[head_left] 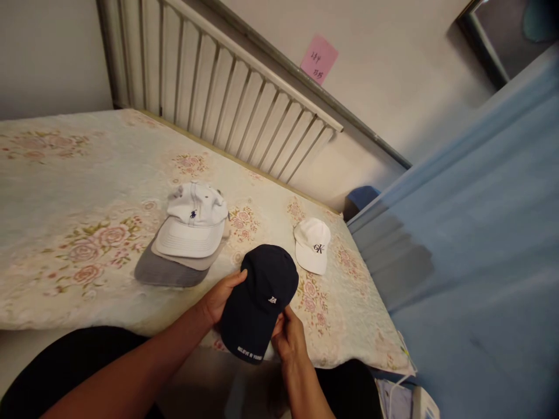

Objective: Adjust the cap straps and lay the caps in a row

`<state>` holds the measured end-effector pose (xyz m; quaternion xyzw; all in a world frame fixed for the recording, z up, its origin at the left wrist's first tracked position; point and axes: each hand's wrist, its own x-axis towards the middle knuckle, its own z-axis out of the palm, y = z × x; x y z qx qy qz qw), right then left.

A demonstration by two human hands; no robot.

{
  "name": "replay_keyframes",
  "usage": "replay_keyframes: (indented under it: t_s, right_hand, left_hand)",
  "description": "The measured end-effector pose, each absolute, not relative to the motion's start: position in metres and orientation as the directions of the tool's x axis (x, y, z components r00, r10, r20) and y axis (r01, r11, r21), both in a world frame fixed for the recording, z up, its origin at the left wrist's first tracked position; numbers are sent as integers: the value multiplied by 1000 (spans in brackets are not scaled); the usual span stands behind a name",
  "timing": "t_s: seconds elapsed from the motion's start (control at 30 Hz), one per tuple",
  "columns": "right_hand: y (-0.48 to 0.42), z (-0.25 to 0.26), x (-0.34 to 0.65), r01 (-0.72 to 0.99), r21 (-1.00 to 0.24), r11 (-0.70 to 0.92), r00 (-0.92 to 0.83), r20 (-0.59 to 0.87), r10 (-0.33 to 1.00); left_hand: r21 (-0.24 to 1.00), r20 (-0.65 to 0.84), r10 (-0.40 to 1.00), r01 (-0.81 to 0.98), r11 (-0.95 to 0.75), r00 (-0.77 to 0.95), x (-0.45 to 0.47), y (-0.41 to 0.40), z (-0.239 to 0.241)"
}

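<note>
A dark navy baseball cap [262, 285], with a small white logo on its front and white lettering along the brim edge, is held between both hands above the bed's near edge. My left hand [225, 295] grips its left side, thumb on top and the other fingers hidden beneath. On the right side, my right hand [288, 334] holds the cap with bent fingers near the brim. To the left lies a stack of caps: a white cap [194, 218] on top, then a beige cap [209, 260], then a grey cap [168, 269]. Another white cap [313, 244] with CK letters sits to the right.
The bed [109, 186] has a floral cover. Behind it stand a slatted rail [227, 87] and a wall with a pink note [319, 58]. A blue curtain [471, 244] hangs at right. A white device [424, 402] is at lower right.
</note>
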<state>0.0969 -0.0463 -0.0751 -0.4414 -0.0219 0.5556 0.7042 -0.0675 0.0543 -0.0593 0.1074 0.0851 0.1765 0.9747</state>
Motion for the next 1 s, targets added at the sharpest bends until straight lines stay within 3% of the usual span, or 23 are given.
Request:
replay_keyframes:
  t_s: [0.3, 0.57, 0.67, 0.8, 0.87, 1.0]
  right_hand:
    - [-60, -71, 89, -713, -697, -81, 283, -392, 875]
    - [-62, -62, 86, -563, -807, -177, 273, -384, 882]
    - [-64, -70, 92, -377, -895, -241, 376, -385, 843]
    - [-70, -81, 92, 29, -981, -190, 480, -153, 864]
    - [-74, -81, 86, 273, -945, -178, 501, -18, 865]
    - [-85, -73, 67, 671, -730, -128, 394, 205, 896]
  left_hand:
    - [176, -204, 443, -412, 894, 873, -66, 62, -62]
    - [180, -239, 457, -423, 888, 857, -68, 64, -57]
    - [174, -257, 442, -409, 896, 859, -68, 66, -54]
    - [163, -259, 441, -411, 897, 859, -69, 67, -52]
    - [146, -247, 427, -403, 904, 870, -70, 67, -52]
    - [142, -214, 408, -385, 912, 887, -72, 67, -52]
